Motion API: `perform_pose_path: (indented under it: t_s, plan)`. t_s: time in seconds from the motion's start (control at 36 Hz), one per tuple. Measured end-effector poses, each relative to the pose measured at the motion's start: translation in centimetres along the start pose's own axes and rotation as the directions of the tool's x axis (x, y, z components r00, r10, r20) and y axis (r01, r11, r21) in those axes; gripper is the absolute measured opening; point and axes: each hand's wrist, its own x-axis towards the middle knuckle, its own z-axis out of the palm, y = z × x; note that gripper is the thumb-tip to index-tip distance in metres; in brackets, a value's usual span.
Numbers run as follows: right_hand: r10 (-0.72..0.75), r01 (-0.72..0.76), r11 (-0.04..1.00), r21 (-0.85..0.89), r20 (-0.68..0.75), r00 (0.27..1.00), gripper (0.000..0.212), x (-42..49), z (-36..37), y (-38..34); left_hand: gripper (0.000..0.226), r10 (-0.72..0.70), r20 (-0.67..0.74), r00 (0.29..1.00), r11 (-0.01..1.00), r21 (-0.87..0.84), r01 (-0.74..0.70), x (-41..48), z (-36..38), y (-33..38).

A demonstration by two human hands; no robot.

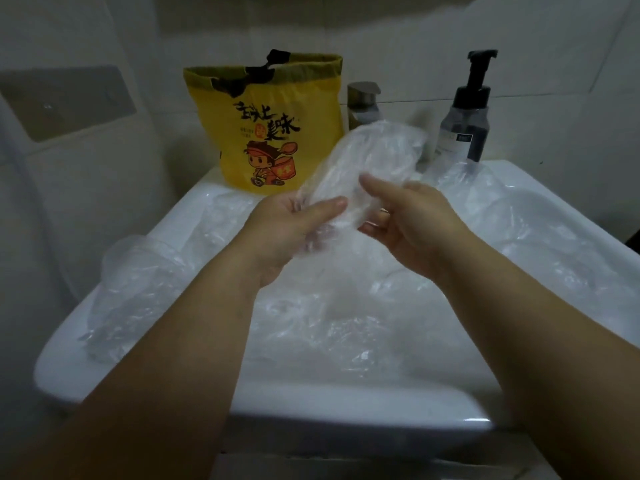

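1. Your left hand point(294, 230) held the near end of a clear plastic bag point(367, 157). The thumb lay across the top and the fingers curled beneath, so that grip was closed on the film.
2. Your right hand point(412, 220) sat just beside the left, at its 3 o'clock. Its thumb was over the same bag and its fingers curled under the edge, so this grip also pinched the plastic.
3. The bag rose from both hands toward 1 o'clock, crumpled and blurred. You held it in the air above the white sink point(311, 403).
4. A heap of loose clear plastic point(329, 327) filled the basin below your hands. One more plastic piece point(138, 289) draped over the sink's rim at 9 o'clock.
5. A yellow drawstring bag point(270, 133) stood upright on the back ledge at 11 o'clock. It had a cartoon figure printed on its front and a black cord at its top.
6. The tap point(363, 102) stood at 12 o'clock, partly hidden behind the held bag. A dark pump bottle point(465, 116) stood near it at 1 o'clock.
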Motion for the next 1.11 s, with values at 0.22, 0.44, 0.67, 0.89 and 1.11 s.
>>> perform_pose_path:
  t_s: [0.22,0.44,0.67,0.89,1.11]
  plan:
    - [0.021,-0.03,0.997,0.064,0.141,0.99,0.052,0.5,-0.9,-0.5,0.009,-0.115,0.097,0.989,0.992,0.058,0.11,-0.6,0.6,0.3]
    - [0.301,-0.23,0.949,-0.216,0.402,0.865,0.032,0.3,0.3,1.9,0.014,-0.123,0.231,0.965,0.985,0.146,0.091,-1.1,1.0,0.1]
    - [0.098,-0.158,0.964,0.214,0.267,0.959,0.035,1.2,-2.7,-1.3,0.004,-0.243,0.249,0.937,0.943,0.286,0.169,-1.0,0.4,0.1]
    - [0.182,-0.188,0.982,0.006,0.23,0.956,0.05,1.0,-2.5,-0.7,0.039,-0.217,0.314,0.924,0.956,0.259,0.136,-1.2,0.4,0.0]
    - [0.266,-0.208,0.958,-0.199,0.335,0.904,0.051,0.0,-1.2,-0.2,0.018,-0.062,0.084,0.995,0.997,-0.035,0.065,-0.6,0.4,0.4]
